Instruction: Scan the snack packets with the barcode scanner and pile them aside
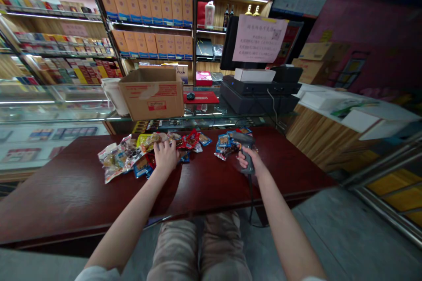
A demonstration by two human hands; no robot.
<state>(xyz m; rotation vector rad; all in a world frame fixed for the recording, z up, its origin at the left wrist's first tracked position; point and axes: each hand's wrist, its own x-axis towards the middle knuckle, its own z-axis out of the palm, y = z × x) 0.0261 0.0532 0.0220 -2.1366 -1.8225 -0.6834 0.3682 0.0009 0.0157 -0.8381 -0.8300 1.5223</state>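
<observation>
My right hand is wrapped round the grip of a dark handheld barcode scanner, whose cable hangs past the table's front edge. The scanner's head is over a small group of snack packets, mostly blue with some darker ones. On the left, my left hand rests palm down on a larger heap of snack packets, its fingers a little apart. Around it lie a yellow packet, red packets, blue packets and a clear bag. What is beneath the palm is hidden.
The dark red table meets a glass counter. On the counter are an open cardboard box, a white cup-like container, a mouse on a red mat, and a monitor with a paper sheet. Stocked shelves stand behind.
</observation>
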